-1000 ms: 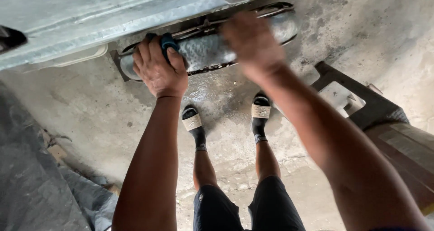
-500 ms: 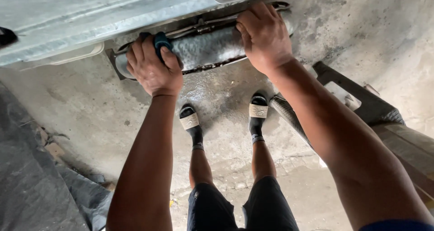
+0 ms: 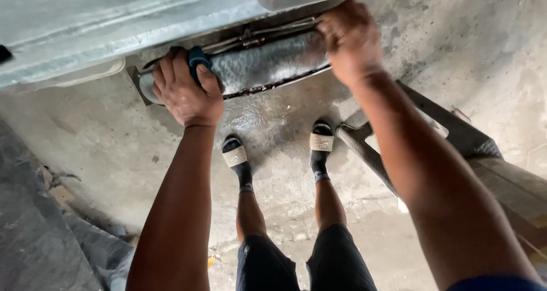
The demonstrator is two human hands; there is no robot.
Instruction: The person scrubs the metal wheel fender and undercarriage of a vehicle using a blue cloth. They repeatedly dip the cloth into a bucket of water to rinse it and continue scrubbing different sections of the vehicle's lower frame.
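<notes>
grey roller [image 3: 268, 63] lies with its long axis left-right, just under the edge of the galvanised sheet [image 3: 114, 23] and above the sandalled feet. left hand [image 3: 185, 91] is clenched around its left end beside a blue grip [image 3: 198, 57]; right hand [image 3: 350, 37] is clenched over its right end, both equally near.

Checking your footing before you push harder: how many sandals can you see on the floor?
2. One sandal is on the left foot and the other sandal on the right foot, both flat on the wet concrete floor below the grey roller.
</notes>
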